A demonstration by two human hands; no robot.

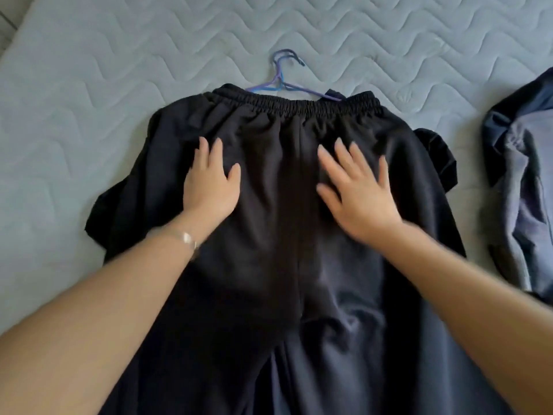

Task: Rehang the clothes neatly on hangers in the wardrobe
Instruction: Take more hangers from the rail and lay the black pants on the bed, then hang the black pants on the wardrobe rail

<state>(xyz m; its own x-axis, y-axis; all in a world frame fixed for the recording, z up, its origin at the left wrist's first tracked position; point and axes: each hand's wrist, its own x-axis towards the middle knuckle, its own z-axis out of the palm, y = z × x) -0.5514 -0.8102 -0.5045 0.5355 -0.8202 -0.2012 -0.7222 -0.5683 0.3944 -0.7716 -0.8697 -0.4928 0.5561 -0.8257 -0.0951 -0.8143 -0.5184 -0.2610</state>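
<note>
Quilted grey mattress (89,85) carries our work. We press our left hand (211,182) and right hand (356,193) flat, fingers spread, gripping nothing, on the black trousers (278,235) lying mid-mattress, waistband toward the far edge. Hangers (282,80) poke out just beyond the waistband. A grey-blue garment (520,187) waits at the right edge. We judge this the smoothing step; next comes folding them over a hanger.
</note>
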